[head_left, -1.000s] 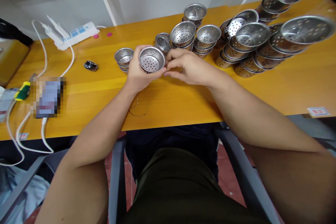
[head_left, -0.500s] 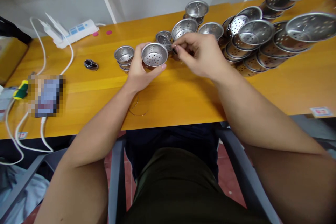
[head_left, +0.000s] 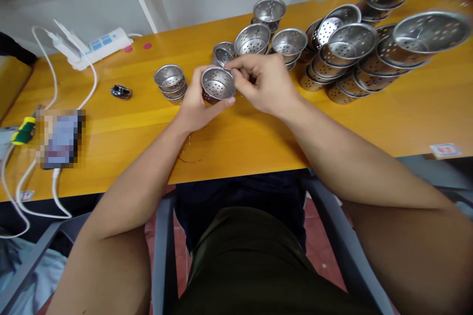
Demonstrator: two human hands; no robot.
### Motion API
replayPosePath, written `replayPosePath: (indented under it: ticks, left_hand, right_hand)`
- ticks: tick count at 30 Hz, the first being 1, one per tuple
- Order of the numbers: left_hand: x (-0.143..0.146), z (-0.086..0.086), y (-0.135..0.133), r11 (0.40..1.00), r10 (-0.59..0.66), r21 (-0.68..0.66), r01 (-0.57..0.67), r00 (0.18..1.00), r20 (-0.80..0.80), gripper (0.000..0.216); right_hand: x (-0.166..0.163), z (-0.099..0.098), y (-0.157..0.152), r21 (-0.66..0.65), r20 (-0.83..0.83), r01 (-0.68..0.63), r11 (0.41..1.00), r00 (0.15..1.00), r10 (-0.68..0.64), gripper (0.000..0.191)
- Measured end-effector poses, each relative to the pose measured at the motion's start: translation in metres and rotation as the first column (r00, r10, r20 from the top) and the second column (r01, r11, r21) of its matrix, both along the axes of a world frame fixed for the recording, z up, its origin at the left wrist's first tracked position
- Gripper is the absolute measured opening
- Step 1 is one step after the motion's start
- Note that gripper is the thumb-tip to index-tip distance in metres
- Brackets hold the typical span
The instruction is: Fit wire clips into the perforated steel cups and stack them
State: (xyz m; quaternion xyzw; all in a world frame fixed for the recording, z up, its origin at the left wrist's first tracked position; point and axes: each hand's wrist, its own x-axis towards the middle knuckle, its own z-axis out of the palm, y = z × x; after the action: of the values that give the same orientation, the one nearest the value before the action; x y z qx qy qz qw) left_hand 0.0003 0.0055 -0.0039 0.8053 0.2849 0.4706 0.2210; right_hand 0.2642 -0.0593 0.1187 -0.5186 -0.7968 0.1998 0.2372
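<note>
My left hand (head_left: 197, 101) is wrapped around a small perforated metal strainer cup (head_left: 218, 83), its open mouth facing up. At the cup's far right rim, the thumb and forefinger of my right hand (head_left: 264, 81) are pinched together. Whatever lies between those fingertips is too small to make out. Left of my left hand stands a short stack of the same strainer cups (head_left: 169, 78). Behind both hands are more strainer cups (head_left: 253, 39), some stacked. A thin curved wire (head_left: 192, 161) lies on the table below my left wrist.
Tall leaning stacks of strainer cups (head_left: 351, 44) fill the right of the wooden table (head_left: 251, 147). On the left are a white power strip (head_left: 99, 47), a small dark shiny object (head_left: 120, 91), a phone (head_left: 61, 140) on a white cable and a green-yellow handle (head_left: 24, 130).
My right hand has moved left, bringing its pinched fingertips to the rim of the held strainer cup. The left hand still grips the cup. The whole view has shifted slightly.
</note>
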Motion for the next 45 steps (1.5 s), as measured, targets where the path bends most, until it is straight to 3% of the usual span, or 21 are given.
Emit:
replayPosePath:
  ticks: [7,9,12,15,17,22,25,31,34,39,45]
  left_hand:
    - [0.001,0.003,-0.002,0.999,0.025,-0.025,-0.026,0.999,-0.034,0.105]
    - [0.000,0.002,0.000,1.000,-0.019,0.008,0.019,0.999,-0.032,0.114]
    - [0.001,0.000,0.001,0.998,-0.048,0.039,0.051,0.997,-0.062,0.126]
    - [0.001,0.000,0.001,0.999,-0.032,0.041,0.035,0.997,-0.068,0.118]
    - [0.000,0.002,0.000,0.998,-0.033,0.058,0.035,0.998,-0.048,0.110]
    - [-0.001,0.006,-0.001,0.996,-0.062,0.059,0.065,0.996,-0.059,0.120]
    - [-0.002,0.006,-0.001,0.997,-0.060,0.054,0.063,0.997,-0.050,0.113]
    - [-0.008,0.001,0.010,0.998,-0.037,0.049,0.040,0.998,-0.054,0.102]
    - [-0.015,-0.003,0.021,0.999,-0.017,0.038,0.018,1.000,-0.023,0.101]
    - [-0.024,-0.005,0.034,1.000,-0.005,0.016,0.006,0.999,-0.047,0.102]
    - [-0.028,-0.009,0.045,0.996,-0.087,-0.021,0.086,0.996,-0.017,0.118]
  right_hand:
    - [-0.004,0.001,0.003,0.033,0.125,0.011,0.999,0.992,-0.015,0.069]
    - [-0.007,-0.011,0.007,0.060,0.032,0.019,0.998,0.999,-0.021,0.061]
    - [-0.014,-0.037,0.016,0.213,-0.221,0.033,0.976,0.975,0.015,0.045]
    - [-0.021,-0.056,0.025,0.336,-0.400,0.025,0.941,0.909,0.118,0.030]
    - [-0.023,-0.060,0.028,0.337,-0.445,0.006,0.941,0.882,0.154,0.025]
    - [-0.025,-0.059,0.031,0.309,-0.495,-0.003,0.951,0.854,0.163,0.019]
    - [-0.027,-0.062,0.033,0.296,-0.514,-0.001,0.955,0.842,0.160,0.017]
    - [-0.027,-0.065,0.042,0.274,-0.551,-0.071,0.959,0.806,0.217,0.026]
    - [-0.017,-0.060,0.048,0.222,-0.557,-0.234,0.947,0.766,0.320,0.033]
    - [0.002,-0.054,0.056,0.160,-0.554,-0.481,0.862,0.679,0.482,0.047]
    - [0.004,-0.063,0.062,0.210,-0.454,-0.444,0.871,0.745,0.490,0.059]
